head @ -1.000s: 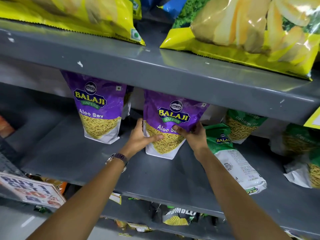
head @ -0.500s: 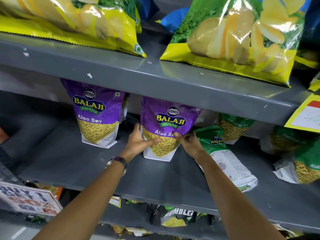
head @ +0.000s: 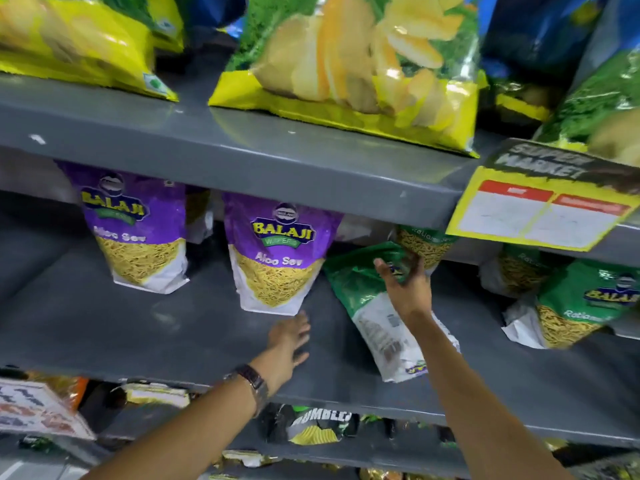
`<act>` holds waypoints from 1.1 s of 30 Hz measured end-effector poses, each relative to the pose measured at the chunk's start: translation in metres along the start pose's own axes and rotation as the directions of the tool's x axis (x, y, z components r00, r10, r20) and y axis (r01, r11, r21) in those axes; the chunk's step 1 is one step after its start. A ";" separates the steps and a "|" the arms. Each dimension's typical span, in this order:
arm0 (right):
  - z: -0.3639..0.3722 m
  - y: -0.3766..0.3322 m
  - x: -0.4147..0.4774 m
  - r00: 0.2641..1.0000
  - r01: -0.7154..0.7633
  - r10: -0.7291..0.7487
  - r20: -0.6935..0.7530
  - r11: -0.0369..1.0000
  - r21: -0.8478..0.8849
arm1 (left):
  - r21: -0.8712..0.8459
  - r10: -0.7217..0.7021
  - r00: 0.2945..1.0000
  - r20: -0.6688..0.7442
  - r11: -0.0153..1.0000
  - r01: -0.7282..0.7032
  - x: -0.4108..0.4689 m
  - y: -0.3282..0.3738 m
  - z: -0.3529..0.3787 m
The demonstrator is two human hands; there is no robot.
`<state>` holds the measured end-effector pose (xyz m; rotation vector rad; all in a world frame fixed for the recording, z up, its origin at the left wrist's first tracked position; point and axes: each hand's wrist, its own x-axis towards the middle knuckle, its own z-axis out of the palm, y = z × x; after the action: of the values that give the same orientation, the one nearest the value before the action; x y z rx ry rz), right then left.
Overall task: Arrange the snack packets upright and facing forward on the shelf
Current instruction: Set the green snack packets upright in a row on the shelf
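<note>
Reaching hands: both up at the middle shelf (head: 104,327).
Left hand (head: 289,337): fingers spread and slack, holding nothing, just below the nearer purple packet (head: 277,258).
Right hand (head: 403,285): fingers open over the top of the green packet (head: 377,313); whether they grip it, I cannot tell.
Purple packets: two upright, fronts forward; the other (head: 138,230) stands to the left.
Green packet: lying tilted, back side up, beside the nearer purple one.
Far right: another green packet (head: 585,303), leaning.
</note>
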<state>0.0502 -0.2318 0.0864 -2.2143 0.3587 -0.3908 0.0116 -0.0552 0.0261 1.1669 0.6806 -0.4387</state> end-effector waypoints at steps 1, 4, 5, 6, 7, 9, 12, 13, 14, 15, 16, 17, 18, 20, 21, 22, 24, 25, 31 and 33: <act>-0.013 0.012 0.007 0.999 -0.005 0.010 0.053 0.995 -0.097 | 0.064 -0.031 0.996 0.089 0.998 0.025 0.000 -0.003 0.017; -0.047 0.045 0.021 0.983 -0.080 0.118 0.140 0.965 -0.250 | 0.153 -0.116 0.966 0.231 0.985 0.082 0.005 -0.014 0.061; -0.052 0.056 0.026 0.973 -0.138 0.174 0.154 0.966 -0.218 | 0.148 -0.123 0.966 0.227 0.985 0.091 0.006 -0.019 0.071; -0.058 0.062 0.029 0.948 -0.231 0.253 0.193 0.965 -0.127 | 0.131 -0.119 0.968 0.219 0.987 0.092 0.008 -0.022 0.079; -0.063 0.065 0.028 0.908 -0.324 0.323 0.267 0.945 -0.041 | 0.119 -0.111 0.969 0.222 0.989 0.086 0.009 -0.025 0.086; -0.061 0.081 0.034 0.831 -0.422 0.399 0.389 0.906 -0.027 | 0.111 -0.092 0.969 0.230 0.992 0.068 0.011 -0.030 0.094; -0.036 0.148 0.066 0.775 -0.329 0.369 0.513 0.929 -0.172 | 0.105 -0.082 0.976 0.201 0.993 0.061 0.013 -0.035 0.095; -0.036 0.152 0.065 0.760 -0.330 0.371 0.533 0.927 -0.175 | 0.102 -0.071 0.981 0.179 0.993 0.053 0.013 -0.037 0.095; -0.044 0.140 0.057 0.770 -0.334 0.337 0.542 0.936 -0.109 | 0.105 -0.061 0.985 0.163 0.993 0.044 0.012 -0.038 0.094; -0.047 0.138 0.054 0.774 -0.341 0.316 0.549 0.938 -0.059 | 0.111 -0.055 0.986 0.154 0.993 0.038 0.012 -0.039 0.093; -0.058 0.115 0.039 0.782 -0.330 0.275 0.559 0.944 -0.004 | 0.111 -0.044 0.987 0.154 0.993 0.027 0.011 -0.041 0.090; -0.063 0.109 0.033 0.781 -0.326 0.245 0.575 0.945 0.040 | 0.105 -0.029 0.987 0.158 0.994 0.012 0.011 -0.044 0.087; -0.065 0.108 0.030 0.782 -0.319 0.213 0.586 0.944 0.082 | 0.098 -0.007 0.987 0.163 0.995 -0.009 0.009 -0.046 0.084; -0.075 0.104 0.025 0.796 -0.292 0.168 0.581 0.948 0.126 | 0.095 0.063 0.983 0.175 0.992 -0.080 0.002 -0.049 0.082; -0.080 0.099 0.024 0.790 -0.293 0.151 0.594 0.944 0.149 | 0.101 0.110 0.978 0.179 0.986 -0.129 0.001 -0.048 0.081; -0.085 0.096 0.024 0.785 -0.293 0.137 0.604 0.942 0.166 | 0.109 0.161 0.969 0.187 0.977 -0.183 -0.003 -0.045 0.081; -0.094 0.091 0.027 0.787 -0.264 0.075 0.612 0.938 0.225 | 0.136 0.279 0.933 0.228 0.940 -0.314 -0.006 -0.034 0.082; -0.097 0.087 0.028 0.802 -0.239 0.041 0.595 0.936 0.258 | 0.154 0.343 0.904 0.254 0.909 -0.388 -0.005 -0.028 0.083; -0.109 0.079 0.048 0.943 -0.064 -0.081 0.324 0.908 0.414 | 0.353 0.617 0.703 0.353 0.608 -0.711 0.011 0.004 0.094; -0.110 0.079 0.052 0.955 -0.006 -0.119 0.273 0.909 0.417 | 0.408 0.629 0.675 0.385 0.541 -0.736 0.024 0.010 0.099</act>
<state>0.0446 -0.3762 0.0979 -1.8285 0.0406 -0.1449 0.0604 -0.1444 0.0393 1.7918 -0.1510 -0.0396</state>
